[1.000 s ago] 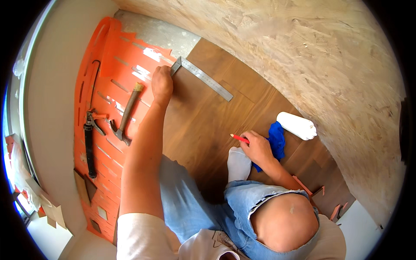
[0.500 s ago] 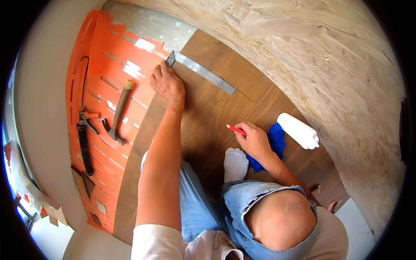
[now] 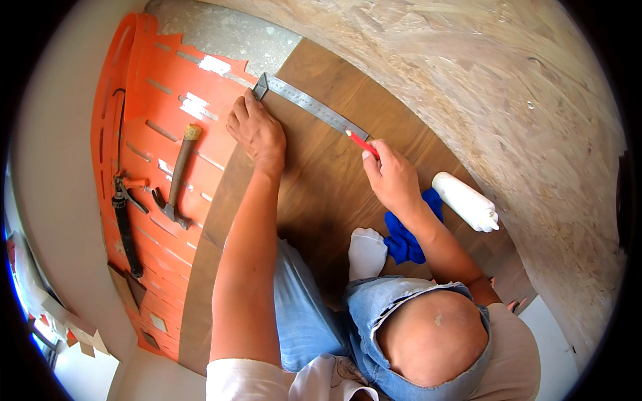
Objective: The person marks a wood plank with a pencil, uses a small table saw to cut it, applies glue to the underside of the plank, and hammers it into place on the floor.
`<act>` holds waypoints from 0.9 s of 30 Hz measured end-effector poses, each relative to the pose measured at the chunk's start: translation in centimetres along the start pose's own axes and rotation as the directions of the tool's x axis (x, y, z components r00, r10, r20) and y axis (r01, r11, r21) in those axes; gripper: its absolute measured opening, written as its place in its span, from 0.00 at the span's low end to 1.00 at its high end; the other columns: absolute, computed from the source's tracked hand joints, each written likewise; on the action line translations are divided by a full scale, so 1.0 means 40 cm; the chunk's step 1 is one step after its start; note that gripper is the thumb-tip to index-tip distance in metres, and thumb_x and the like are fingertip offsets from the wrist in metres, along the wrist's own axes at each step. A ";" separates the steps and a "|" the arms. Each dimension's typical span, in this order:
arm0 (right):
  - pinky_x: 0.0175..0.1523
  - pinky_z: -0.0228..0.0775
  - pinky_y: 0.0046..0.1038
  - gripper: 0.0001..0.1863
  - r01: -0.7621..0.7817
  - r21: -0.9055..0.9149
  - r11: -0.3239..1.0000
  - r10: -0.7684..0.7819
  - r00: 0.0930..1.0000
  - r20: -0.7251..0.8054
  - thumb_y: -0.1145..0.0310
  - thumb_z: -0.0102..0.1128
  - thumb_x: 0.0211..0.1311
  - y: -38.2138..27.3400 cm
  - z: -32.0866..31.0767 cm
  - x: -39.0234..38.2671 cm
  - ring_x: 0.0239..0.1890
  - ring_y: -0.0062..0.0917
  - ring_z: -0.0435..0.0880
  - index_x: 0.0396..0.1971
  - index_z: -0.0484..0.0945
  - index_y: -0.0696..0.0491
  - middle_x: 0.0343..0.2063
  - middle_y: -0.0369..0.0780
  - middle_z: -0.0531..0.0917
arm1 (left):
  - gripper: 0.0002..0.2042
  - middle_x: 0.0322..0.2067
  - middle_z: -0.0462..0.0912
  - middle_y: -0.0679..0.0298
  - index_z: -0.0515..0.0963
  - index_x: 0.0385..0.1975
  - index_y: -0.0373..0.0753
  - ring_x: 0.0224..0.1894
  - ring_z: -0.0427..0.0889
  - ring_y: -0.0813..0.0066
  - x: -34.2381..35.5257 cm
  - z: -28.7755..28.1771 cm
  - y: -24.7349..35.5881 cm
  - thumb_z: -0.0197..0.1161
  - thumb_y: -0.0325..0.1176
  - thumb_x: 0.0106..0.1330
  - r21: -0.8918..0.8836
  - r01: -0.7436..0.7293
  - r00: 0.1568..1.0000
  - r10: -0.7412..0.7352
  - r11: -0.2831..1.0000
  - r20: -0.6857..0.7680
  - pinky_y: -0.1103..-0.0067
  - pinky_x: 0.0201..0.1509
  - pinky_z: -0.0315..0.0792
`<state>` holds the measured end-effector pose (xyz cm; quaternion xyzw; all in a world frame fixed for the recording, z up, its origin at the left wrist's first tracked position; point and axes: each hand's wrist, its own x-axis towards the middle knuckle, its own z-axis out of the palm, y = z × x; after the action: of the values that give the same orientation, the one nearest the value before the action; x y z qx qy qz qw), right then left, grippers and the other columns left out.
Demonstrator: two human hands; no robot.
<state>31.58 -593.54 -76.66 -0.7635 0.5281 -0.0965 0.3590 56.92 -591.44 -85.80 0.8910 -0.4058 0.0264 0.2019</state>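
Observation:
A try square (image 3: 314, 105) with a grey stock and a steel ruled blade lies across the brown floor planks (image 3: 321, 160). My left hand (image 3: 257, 134) is closed at the near end of its stock, fingers bent over the planks' left edge. In my right hand (image 3: 396, 177) is a red carpenter's pencil (image 3: 362, 142). Its pale tip is at the near edge of the blade, close to the blade's right end; whether it touches the wood I cannot tell.
On the orange underlay (image 3: 150, 87) at left lie a hammer (image 3: 179, 177) and a black caulking gun (image 3: 124, 224). Right of my hand are a blue cloth (image 3: 404, 240) and a white glue bottle (image 3: 465, 200), near the wood-strand board wall (image 3: 508, 100). Bare concrete (image 3: 221, 30) shows at the far end.
My right hand has moved away from me with the pencil, from over the planks up to the square's blade. The left hand stays at the stock.

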 end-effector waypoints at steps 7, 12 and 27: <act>0.41 0.78 0.43 0.13 0.176 -0.108 0.978 -0.190 0.971 -0.141 0.66 0.54 0.72 0.010 -0.005 0.068 0.36 0.45 0.85 0.50 0.80 0.56 0.38 0.47 0.85 | 0.16 0.54 0.77 0.58 0.75 0.58 0.37 0.56 0.71 0.54 0.003 0.006 0.003 0.51 0.31 0.74 0.022 -0.026 0.999 0.026 0.999 -0.021 0.62 0.64 0.61; 0.41 0.79 0.41 0.15 0.149 -0.210 0.966 -0.157 0.987 -0.020 0.69 0.56 0.69 -0.055 -0.005 0.150 0.36 0.42 0.86 0.53 0.81 0.52 0.36 0.44 0.85 | 0.16 0.54 0.77 0.57 0.76 0.57 0.36 0.57 0.72 0.55 0.009 -0.010 0.007 0.50 0.30 0.74 -0.015 -0.007 1.000 0.007 1.000 -0.013 0.62 0.64 0.62; 0.37 0.78 0.44 0.10 0.383 -0.331 0.863 -0.404 0.915 0.006 0.73 0.53 0.63 -0.197 0.128 0.355 0.29 0.44 0.87 0.36 0.84 0.54 0.26 0.49 0.85 | 0.17 0.53 0.78 0.58 0.75 0.58 0.38 0.58 0.72 0.56 0.017 -0.009 0.002 0.54 0.28 0.71 -0.043 0.007 1.000 -0.008 0.999 -0.018 0.62 0.66 0.61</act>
<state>46.09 -602.24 -78.54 -0.9001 0.3810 -0.1035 0.1842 57.35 -591.82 -85.29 0.8877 -0.4009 0.0250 0.2250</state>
